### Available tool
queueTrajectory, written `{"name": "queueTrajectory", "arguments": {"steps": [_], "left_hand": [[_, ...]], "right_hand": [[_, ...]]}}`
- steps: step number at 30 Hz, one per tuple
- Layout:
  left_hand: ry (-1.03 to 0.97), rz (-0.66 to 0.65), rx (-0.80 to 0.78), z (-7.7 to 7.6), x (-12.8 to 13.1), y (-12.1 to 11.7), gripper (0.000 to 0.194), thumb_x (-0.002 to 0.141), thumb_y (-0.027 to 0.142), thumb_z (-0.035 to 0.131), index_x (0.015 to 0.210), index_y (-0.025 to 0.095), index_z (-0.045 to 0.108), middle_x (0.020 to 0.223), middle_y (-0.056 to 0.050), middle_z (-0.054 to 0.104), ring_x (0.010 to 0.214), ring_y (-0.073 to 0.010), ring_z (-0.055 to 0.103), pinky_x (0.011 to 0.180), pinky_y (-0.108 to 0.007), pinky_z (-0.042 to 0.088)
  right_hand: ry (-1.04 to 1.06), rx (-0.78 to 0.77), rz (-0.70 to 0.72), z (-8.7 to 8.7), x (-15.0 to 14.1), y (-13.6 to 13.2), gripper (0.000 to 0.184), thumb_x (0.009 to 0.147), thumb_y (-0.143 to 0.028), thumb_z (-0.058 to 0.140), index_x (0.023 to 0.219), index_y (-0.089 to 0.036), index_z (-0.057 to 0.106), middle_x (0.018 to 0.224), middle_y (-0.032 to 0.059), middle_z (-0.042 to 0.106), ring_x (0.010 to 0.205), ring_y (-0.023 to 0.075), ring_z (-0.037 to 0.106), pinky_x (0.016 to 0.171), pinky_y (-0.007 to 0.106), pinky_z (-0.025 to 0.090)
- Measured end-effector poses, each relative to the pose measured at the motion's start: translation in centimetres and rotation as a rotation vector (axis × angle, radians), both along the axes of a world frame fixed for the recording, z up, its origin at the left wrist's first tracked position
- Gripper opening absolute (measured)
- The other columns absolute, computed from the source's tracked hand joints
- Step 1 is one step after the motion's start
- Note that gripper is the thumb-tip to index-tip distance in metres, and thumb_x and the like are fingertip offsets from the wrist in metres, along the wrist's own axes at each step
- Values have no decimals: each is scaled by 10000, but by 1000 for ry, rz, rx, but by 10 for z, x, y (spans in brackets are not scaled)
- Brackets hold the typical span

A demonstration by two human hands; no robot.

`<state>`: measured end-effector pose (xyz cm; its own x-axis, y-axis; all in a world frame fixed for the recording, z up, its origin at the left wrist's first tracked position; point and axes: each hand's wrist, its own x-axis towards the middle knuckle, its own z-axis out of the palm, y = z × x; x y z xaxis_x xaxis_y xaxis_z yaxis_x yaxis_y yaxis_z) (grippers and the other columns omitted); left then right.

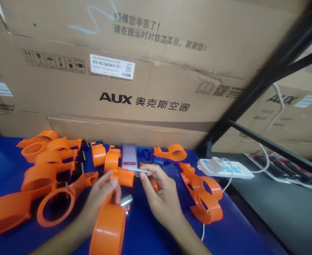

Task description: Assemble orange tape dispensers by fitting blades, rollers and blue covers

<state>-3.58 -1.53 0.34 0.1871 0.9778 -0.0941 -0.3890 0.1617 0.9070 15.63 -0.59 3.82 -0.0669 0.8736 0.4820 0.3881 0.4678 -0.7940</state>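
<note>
An orange plastic tape dispenser (108,225) is in my left hand (101,193), whose fingers close around its neck. Its wide ring hangs toward me at the bottom of the view. My right hand (162,194) pinches a thin silvery metal strip (138,170) between thumb and fingers. The strip's left end meets the dispenser's head (124,176); whether it sits inside cannot be made out. Just below, shiny metal pieces (126,200) show beside the dispenser's neck. A smaller orange part (155,185) is half hidden behind my right hand.
Several orange dispensers (40,177) crowd the left of the blue table surface (145,233); others (203,198) lie on the right. A phone (129,156) stands behind my hands. A large cardboard box (145,81) walls the back. A power strip (232,170) sits beyond the black post (241,95).
</note>
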Motion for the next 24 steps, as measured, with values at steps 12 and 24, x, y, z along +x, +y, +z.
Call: {"name": "queueTrajectory", "arguments": {"steps": [12, 24], "left_hand": [[77, 160, 78, 8, -2, 3, 361, 924, 516, 633, 744, 206, 587, 571, 29, 525, 522, -118, 440, 524, -232, 344], [183, 111, 172, -7, -11, 5, 452, 948, 527, 589, 632, 205, 553, 566, 15, 530, 539, -139, 443, 564, -277, 319]], "right_hand": [[23, 67, 3, 5, 1, 1, 197, 991, -236, 623, 1133, -283, 752, 1104, 35, 748, 1015, 206, 705, 897, 348, 548], [-30, 128, 93, 6, -3, -11, 385, 1001, -185, 584, 1361, -296, 660, 1201, 59, 698, 1098, 212, 673, 947, 362, 532]]}}
